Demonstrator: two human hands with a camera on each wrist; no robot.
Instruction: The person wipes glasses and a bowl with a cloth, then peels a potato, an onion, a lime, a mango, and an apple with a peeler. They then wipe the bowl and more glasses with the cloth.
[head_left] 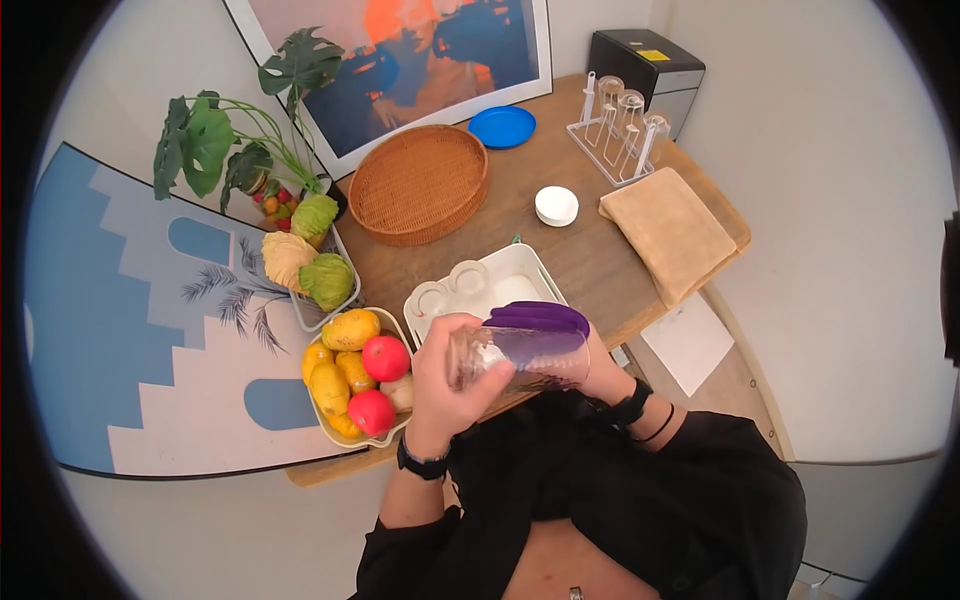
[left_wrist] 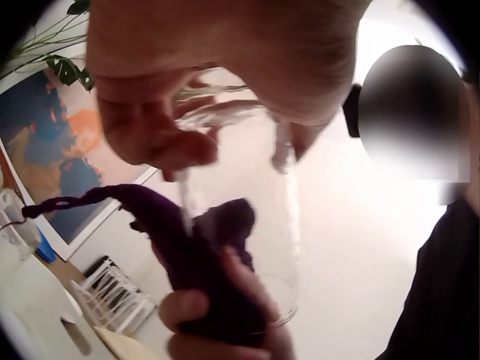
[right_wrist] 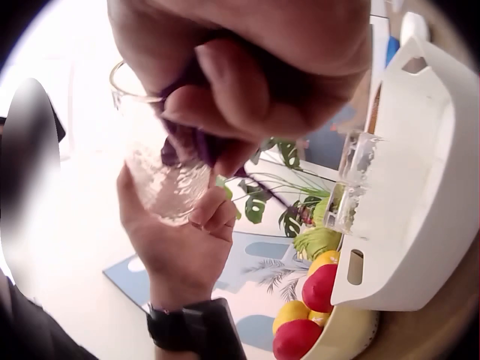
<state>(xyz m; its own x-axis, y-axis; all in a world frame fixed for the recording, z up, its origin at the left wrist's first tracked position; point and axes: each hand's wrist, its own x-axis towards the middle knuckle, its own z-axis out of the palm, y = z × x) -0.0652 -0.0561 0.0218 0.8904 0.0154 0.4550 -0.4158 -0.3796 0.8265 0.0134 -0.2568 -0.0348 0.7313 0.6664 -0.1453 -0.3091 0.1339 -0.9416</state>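
My left hand [head_left: 437, 380] grips a clear drinking glass [head_left: 518, 360] round its textured base end, in front of my chest. The glass lies sideways in the head view, its mouth toward my right hand [head_left: 602, 368]. That hand holds a bunched purple cloth [head_left: 540, 318] against the glass; a twisted end of the cloth [left_wrist: 142, 196] trails off in the left wrist view. Through the glass wall some purple shows near the rim [right_wrist: 124, 79]. Just beyond the hands is a white tub [head_left: 525, 268], with two more clear glasses [head_left: 467, 277] at its left side.
A bowl of yellow and red fruit [head_left: 352, 372] stands left, a vegetable bin [head_left: 345, 295] behind it. Further back are a wicker basket [head_left: 420, 185], blue plate [head_left: 503, 127], white bowl [head_left: 556, 206], glass rack [head_left: 610, 155] and folded tan cloth [head_left: 670, 230].
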